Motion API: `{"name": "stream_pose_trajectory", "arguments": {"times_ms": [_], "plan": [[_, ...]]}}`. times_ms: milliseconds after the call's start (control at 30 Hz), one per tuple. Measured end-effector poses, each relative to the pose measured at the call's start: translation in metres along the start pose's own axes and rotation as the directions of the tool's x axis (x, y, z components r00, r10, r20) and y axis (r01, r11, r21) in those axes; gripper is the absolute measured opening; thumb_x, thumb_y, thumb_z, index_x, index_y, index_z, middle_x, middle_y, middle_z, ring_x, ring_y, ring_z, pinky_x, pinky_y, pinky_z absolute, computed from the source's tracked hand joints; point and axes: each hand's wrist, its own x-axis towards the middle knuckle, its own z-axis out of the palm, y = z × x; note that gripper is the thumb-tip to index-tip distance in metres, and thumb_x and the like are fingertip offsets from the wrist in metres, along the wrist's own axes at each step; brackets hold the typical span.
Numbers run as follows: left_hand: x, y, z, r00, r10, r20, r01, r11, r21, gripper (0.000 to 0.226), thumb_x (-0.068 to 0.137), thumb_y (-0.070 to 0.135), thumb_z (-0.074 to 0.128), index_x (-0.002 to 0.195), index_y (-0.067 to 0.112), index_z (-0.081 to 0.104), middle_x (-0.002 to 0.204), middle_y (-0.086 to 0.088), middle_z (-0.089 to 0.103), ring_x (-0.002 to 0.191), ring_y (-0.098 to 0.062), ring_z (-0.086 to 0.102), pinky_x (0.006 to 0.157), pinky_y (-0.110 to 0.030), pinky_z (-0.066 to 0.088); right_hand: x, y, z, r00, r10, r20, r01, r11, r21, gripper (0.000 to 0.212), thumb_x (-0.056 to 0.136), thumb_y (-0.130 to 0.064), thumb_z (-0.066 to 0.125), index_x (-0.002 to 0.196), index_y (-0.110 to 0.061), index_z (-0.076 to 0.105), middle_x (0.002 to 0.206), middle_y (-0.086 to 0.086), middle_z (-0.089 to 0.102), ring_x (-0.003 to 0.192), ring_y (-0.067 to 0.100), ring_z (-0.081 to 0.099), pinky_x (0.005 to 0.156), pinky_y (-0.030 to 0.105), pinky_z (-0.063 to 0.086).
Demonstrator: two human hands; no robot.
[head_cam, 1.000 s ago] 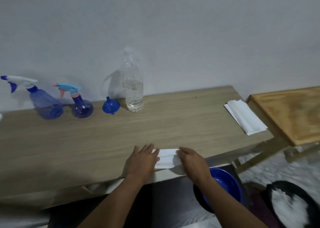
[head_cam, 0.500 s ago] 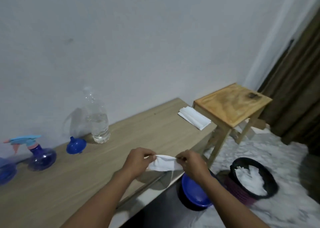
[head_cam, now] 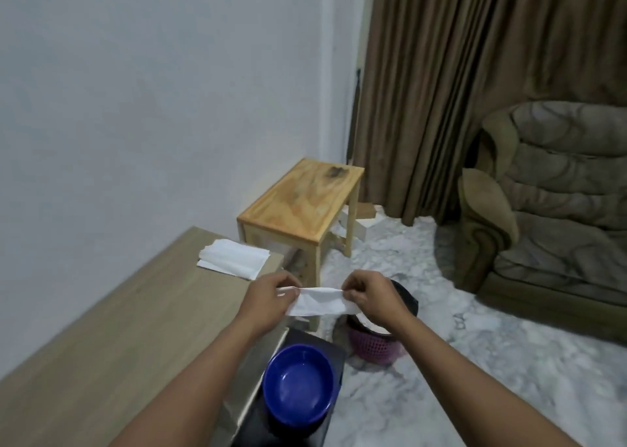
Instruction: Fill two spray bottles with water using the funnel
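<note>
My left hand (head_cam: 269, 297) and my right hand (head_cam: 371, 294) each pinch one end of a white tissue (head_cam: 319, 300), which is held in the air past the right end of the wooden table (head_cam: 112, 328). The tissue hangs above a pink basket lined with a black bag (head_cam: 373, 343) on the floor. The spray bottles, the funnel and the water bottle are out of view.
A stack of white tissues (head_cam: 234, 259) lies at the table's right end. A blue bowl (head_cam: 298, 384) sits on a dark stand below the table edge. A small wooden stool (head_cam: 302, 202) stands by the wall, with a brown curtain (head_cam: 475, 73) and an armchair (head_cam: 556, 216) at the right.
My view has swung right, away from the bottles and funnel. Both hands have lifted the tissue off the table edge and carried it right, over the basket.
</note>
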Motion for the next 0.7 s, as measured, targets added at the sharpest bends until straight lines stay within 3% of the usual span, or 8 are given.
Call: {"name": "stream_pose_trajectory", "arguments": {"times_ms": [100,200,367,533,700], "plan": [[0.062,0.004,0.050,0.998,-0.011,0.064,0.006,0.998,0.066,0.008,0.087,0.024,0.066,0.084,0.031,0.071,0.088,0.014,0.071,0.086,-0.004,0.066,0.075,-0.024,0.053,0.045,0.052,-0.017,0.996,0.083,-0.019,-0.083,0.997,-0.003,0.012,0.089,-0.015,0.068,0.083,-0.024,0.072,0.087,-0.009,0.071,0.081,0.006,0.062,0.064,0.024,0.048],[0.133,-0.001,0.111,0.990,-0.076,0.118,0.066,0.994,0.083,0.009,0.088,0.023,0.065,0.084,0.030,0.069,0.087,0.009,0.071,0.081,-0.010,0.067,0.057,-0.018,0.050,0.104,0.112,-0.026,0.982,0.185,-0.033,-0.185,0.983,-0.008,0.014,0.088,-0.015,0.066,0.079,-0.025,0.070,0.080,-0.010,0.069,0.077,0.008,0.062,0.067,0.031,0.052],[0.244,-0.021,0.219,0.959,-0.197,0.204,0.173,0.976,0.129,0.013,0.085,0.020,0.066,0.077,0.030,0.067,0.081,0.009,0.070,0.080,-0.012,0.063,0.063,-0.024,0.042,0.198,0.209,-0.030,0.945,0.314,-0.093,-0.321,0.945,-0.071,0.012,0.089,-0.014,0.064,0.083,-0.021,0.071,0.078,-0.007,0.068,0.080,0.016,0.065,0.073,0.035,0.055],[0.330,-0.045,0.312,0.946,-0.254,0.200,0.207,0.951,0.229,0.016,0.087,0.022,0.063,0.076,0.034,0.063,0.074,0.013,0.064,0.077,-0.014,0.063,0.067,-0.027,0.049,0.278,0.292,-0.022,0.909,0.393,-0.136,-0.412,0.897,-0.163,0.016,0.093,-0.014,0.057,0.090,-0.022,0.070,0.086,-0.002,0.068,0.086,0.022,0.066,0.069,0.031,0.050],[0.380,-0.066,0.375,0.934,-0.318,0.165,0.256,0.914,0.313,0.012,0.091,0.026,0.062,0.082,0.035,0.063,0.089,0.007,0.069,0.080,-0.019,0.066,0.071,-0.030,0.052,0.320,0.346,-0.010,0.887,0.438,-0.145,-0.461,0.852,-0.249,0.020,0.095,-0.012,0.054,0.102,-0.020,0.071,0.102,0.002,0.072,0.092,0.024,0.067,0.070,0.030,0.050]]}}
